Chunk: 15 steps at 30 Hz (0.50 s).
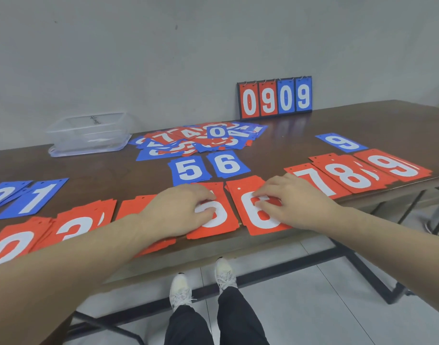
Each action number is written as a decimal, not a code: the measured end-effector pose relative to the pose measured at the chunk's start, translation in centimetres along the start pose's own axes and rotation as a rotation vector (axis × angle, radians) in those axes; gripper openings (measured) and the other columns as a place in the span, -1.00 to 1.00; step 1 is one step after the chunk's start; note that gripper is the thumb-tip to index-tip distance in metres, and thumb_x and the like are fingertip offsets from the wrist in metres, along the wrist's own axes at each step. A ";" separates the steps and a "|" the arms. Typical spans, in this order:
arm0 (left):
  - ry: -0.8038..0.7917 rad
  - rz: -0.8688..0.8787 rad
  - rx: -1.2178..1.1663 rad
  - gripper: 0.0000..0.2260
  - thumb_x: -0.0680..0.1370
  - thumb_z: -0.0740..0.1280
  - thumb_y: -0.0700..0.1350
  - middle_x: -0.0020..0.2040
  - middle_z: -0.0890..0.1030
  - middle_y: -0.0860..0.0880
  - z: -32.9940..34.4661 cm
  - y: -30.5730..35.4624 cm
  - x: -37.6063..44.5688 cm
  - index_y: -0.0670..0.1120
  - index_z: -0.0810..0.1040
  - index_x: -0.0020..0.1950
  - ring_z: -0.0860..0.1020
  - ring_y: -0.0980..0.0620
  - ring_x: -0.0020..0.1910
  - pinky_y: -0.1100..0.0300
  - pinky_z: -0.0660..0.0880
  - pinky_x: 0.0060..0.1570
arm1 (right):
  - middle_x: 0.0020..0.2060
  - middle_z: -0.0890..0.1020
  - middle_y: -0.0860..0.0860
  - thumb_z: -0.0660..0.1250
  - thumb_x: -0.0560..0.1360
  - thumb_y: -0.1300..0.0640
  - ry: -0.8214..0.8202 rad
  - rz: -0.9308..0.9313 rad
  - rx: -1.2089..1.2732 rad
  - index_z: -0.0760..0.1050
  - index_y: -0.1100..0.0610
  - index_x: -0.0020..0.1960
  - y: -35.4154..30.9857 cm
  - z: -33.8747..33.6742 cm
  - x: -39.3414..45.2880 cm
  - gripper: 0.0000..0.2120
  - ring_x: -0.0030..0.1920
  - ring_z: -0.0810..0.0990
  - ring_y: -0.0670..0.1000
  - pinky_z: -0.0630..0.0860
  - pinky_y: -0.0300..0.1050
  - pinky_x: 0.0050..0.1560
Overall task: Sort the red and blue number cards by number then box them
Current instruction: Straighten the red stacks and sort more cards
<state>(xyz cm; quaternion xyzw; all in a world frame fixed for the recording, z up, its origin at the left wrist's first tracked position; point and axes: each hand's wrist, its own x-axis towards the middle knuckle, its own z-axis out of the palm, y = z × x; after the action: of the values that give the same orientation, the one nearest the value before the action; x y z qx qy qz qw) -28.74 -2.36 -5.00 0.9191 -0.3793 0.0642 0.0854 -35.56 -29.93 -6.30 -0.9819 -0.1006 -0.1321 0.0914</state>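
Mid-sort: left hand [181, 210] presses the red 5 card pile [213, 212], right hand [290, 202] the red 6 card pile [258, 215], fingers flat, nothing grasped; the mixed heap of red and blue cards [201, 140] at centre is unsorted, and the clear plastic box [89, 133], upper left, looks empty.

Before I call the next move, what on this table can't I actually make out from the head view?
- Red pile between the red 3 pile and red 5 pile: its number is hidden by the left hand.
- Mixed heap: lower cards are overlapped, numbers unreadable.
- Blue 0 card: cut off by the left frame edge.
- Clear box: contents blurred and too small to identify.
- Pile card counts: not discernible.
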 end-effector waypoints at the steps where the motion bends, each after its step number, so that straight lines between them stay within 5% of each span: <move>1: -0.005 0.005 0.007 -0.64 0.61 0.26 0.13 0.41 0.48 0.22 0.1 0.3 0.3 0.12 0.50 0.39 0.41 0.17 0.39 0.19 0.38 0.33 | 0.25 0.57 -0.17 0.21 0.58 -0.22 -0.002 0.004 -0.011 0.58 -0.20 0.29 -0.1 0.0 0.1 -0.65 0.17 0.47 0.00 0.40 -0.06 0.27; 7: -0.020 0.059 0.056 -0.60 0.54 0.16 0.20 0.29 0.53 0.22 -0.4 0.3 1.4 0.14 0.54 0.30 0.48 0.14 0.27 0.10 0.47 0.21 | 0.24 0.57 -0.18 0.25 0.61 -0.19 0.032 0.036 0.059 0.55 -0.15 0.29 -0.2 -0.8 0.9 -0.69 0.18 0.46 -0.02 0.38 -0.12 0.25; 15: 0.056 0.135 -0.053 -0.69 0.62 0.27 0.11 0.33 0.51 0.25 -1.4 -3.5 3.7 0.14 0.51 0.36 0.46 0.25 0.27 0.21 0.44 0.26 | 0.20 0.60 -0.12 0.18 0.58 -0.24 0.027 0.055 0.088 0.54 -0.13 0.27 1.2 -1.3 5.8 -0.63 0.23 0.48 0.00 0.43 0.09 0.32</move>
<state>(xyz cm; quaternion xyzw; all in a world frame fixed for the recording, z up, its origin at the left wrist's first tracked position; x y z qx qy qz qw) -23.76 -2.19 -3.33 0.8867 -0.4393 0.0853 0.1159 -30.13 -30.39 -3.62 -0.9774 -0.0779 -0.1383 0.1395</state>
